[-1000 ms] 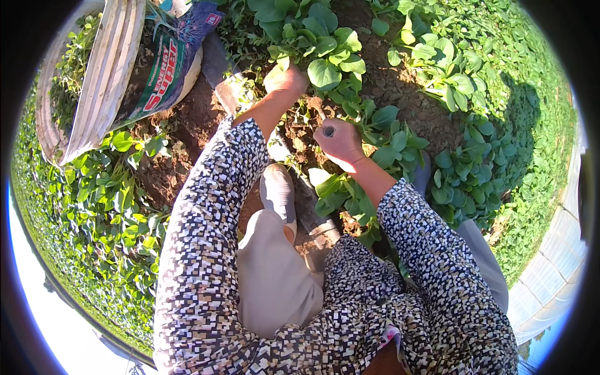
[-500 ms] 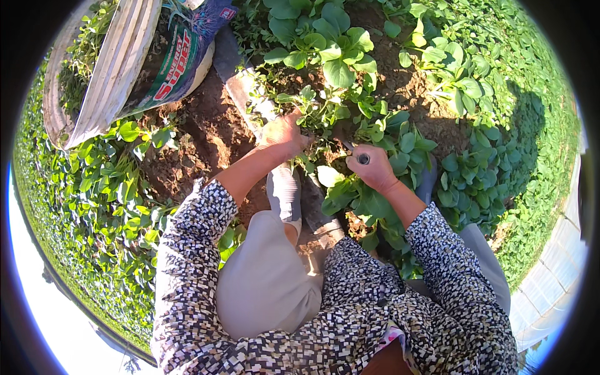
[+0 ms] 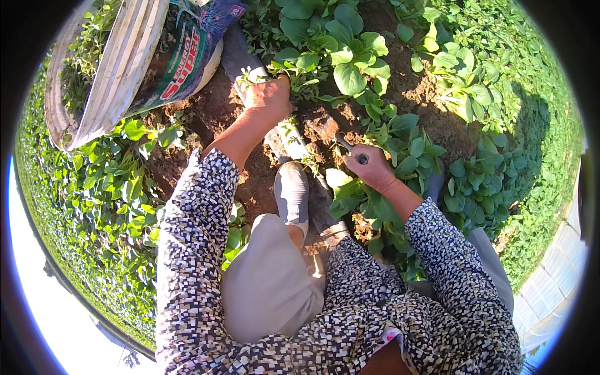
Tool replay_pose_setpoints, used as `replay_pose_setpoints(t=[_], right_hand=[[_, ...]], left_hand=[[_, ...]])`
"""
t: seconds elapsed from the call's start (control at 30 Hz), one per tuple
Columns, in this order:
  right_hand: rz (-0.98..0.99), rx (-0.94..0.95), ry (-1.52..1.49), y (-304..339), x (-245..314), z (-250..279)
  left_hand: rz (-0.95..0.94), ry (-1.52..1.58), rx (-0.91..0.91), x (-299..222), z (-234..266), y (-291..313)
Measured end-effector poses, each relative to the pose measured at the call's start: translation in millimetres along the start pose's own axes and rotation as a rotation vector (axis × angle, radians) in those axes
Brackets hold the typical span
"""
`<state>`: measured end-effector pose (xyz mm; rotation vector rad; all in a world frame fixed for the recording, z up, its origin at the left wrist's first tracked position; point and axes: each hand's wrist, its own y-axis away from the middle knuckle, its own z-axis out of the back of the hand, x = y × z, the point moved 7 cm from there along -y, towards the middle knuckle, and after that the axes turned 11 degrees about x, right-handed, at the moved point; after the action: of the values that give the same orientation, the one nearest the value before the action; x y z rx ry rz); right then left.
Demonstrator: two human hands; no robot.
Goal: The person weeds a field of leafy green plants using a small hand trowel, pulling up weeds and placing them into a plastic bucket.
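My left hand [image 3: 269, 99] is closed around a bunch of leafy weeds [image 3: 252, 76], whose leaves stick out past the fingers, over a grey strip [image 3: 289, 140] lying along the soil. My right hand [image 3: 370, 167] is wrapped round the handle of a small hand tool [image 3: 343, 144]. The round handle end faces up, and a thin metal shaft points forward left toward bare soil; its working end is hard to tell from the brown earth. Broad-leaved green plants [image 3: 350, 78] grow in front of and beside the right hand.
A white bucket [image 3: 119, 69] with a printed label lies tilted at the upper left, green plants inside it. My grey shoe [image 3: 292, 190] stands by the strip. Dense leafy rows [image 3: 112, 206] spread on both sides. Pale sheeting [image 3: 553, 281] lies at the right edge.
My left hand has pulled back from the plants in the middle and moved up and left, weeds in its grip. More bare soil shows before the tool. The right hand stays nearly in place.
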<state>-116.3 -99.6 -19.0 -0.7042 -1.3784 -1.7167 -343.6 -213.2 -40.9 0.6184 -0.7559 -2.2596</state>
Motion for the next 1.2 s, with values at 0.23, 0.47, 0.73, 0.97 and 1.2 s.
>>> replay_pose_setpoints(t=[0.23,0.47,0.73,0.97,1.2], right_hand=[[0.156,-0.137,0.284,-53.8,33.4,-14.5],[0.101,-0.017,0.263,-26.3,16.5,0.8],[0.153,-0.023,0.489,-65.8,54.3,4.8],[0.058,-0.119,0.487,-19.6,38.5,16.0],[-0.094,-0.013,0.669,-88.0,69.1,-10.6]], left_hand=[[0.034,-0.084,0.030,1.6,3.1,-18.4],[0.096,0.317,0.208,6.7,-9.5,-2.5],[-0.079,1.478,0.283,8.5,-77.5,61.0],[0.010,1.798,-0.179,70.8,-41.7,55.7],[0.163,0.239,0.040,45.1,-12.4,-25.0]])
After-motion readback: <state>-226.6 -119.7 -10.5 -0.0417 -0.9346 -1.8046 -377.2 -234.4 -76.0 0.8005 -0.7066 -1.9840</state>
